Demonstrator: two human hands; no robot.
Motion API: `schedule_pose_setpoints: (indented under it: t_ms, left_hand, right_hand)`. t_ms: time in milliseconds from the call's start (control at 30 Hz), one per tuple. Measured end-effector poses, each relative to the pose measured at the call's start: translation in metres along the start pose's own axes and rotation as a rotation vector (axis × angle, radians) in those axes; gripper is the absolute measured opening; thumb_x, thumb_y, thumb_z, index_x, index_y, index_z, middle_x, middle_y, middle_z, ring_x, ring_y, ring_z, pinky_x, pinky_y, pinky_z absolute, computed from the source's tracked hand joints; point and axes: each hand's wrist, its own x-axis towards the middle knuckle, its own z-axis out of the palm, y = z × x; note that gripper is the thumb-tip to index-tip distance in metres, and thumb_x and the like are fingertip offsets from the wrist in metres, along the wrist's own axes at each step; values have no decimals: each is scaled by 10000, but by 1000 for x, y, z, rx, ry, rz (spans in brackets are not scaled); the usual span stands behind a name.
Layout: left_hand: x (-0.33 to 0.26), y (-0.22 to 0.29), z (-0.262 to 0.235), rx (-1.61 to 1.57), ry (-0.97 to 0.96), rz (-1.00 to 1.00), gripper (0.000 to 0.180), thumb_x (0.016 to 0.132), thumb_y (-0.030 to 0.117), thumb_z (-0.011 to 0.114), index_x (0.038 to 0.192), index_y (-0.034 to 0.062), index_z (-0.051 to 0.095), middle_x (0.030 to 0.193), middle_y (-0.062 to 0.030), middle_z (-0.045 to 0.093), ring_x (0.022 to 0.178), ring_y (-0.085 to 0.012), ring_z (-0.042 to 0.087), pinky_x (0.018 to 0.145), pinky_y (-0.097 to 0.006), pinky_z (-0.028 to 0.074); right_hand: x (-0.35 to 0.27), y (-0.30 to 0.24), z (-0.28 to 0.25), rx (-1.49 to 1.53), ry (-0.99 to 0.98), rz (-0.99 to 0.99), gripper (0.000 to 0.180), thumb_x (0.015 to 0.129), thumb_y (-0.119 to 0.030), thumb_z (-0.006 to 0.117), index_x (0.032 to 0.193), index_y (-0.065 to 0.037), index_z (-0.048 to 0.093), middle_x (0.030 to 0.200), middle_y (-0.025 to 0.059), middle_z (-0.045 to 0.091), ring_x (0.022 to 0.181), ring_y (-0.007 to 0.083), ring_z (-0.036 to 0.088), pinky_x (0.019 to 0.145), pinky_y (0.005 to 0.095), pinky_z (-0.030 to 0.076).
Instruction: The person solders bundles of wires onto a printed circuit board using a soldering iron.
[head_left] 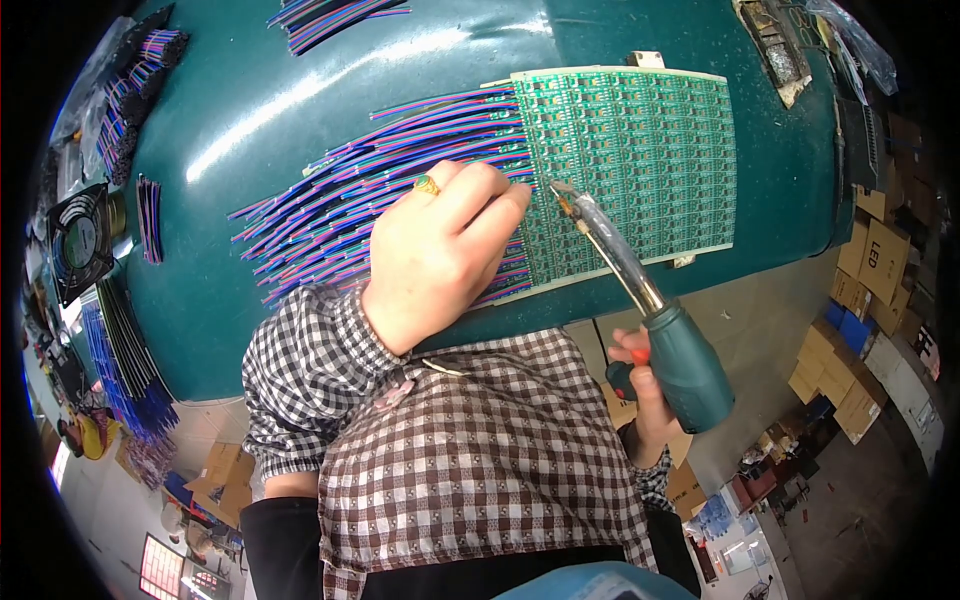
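Observation:
A panel of green circuit boards [640, 160] lies on the table, with a row of thin blue, red and black ribbon wires [330, 200] running out from its left edge. My left hand [440, 255], with a ring on one finger, lies over the wires. Its fingers are pinched together on a ribbon wire at the panel's left edge; the fingertips partly hide the wire's end. My right hand [650, 395] is wrapped around the green handle of a soldering gun [690, 365]. The gun's metal tip points up and left, at the panel just right of my left fingertips.
A green mat [250, 110] covers the table. At the left are a black fan [80, 245] and more wire bundles [125, 355]; another wire bundle [335, 20] lies at the far edge. A worn metal block [772, 50] sits far right. Cardboard boxes [840, 375] stand on the floor.

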Motion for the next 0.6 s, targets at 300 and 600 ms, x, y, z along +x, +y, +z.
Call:
schedule_pose_setpoints:
  t_ms: [300, 600]
  left_hand:
    - [1, 5, -6, -22, -54, -38, 230, 686, -10, 682, 914, 20, 671, 838, -62, 619, 715, -216, 605, 604, -309, 488]
    - [0, 4, -5, -34, -32, -25, 234, 684, -17, 680, 916, 17, 671, 846, -67, 622, 729, -218, 615, 619, -303, 493]
  right_hand:
    - [-3, 4, -1, 25, 11, -6, 411, 866, -155, 634, 1147, 128, 534, 869, 157, 616, 787, 253, 627, 694, 367, 567]
    - [-4, 3, -1, 8, -2, 12, 415, 849, -124, 637, 1156, 131, 527, 833, 135, 601, 758, 244, 607, 717, 383, 534]
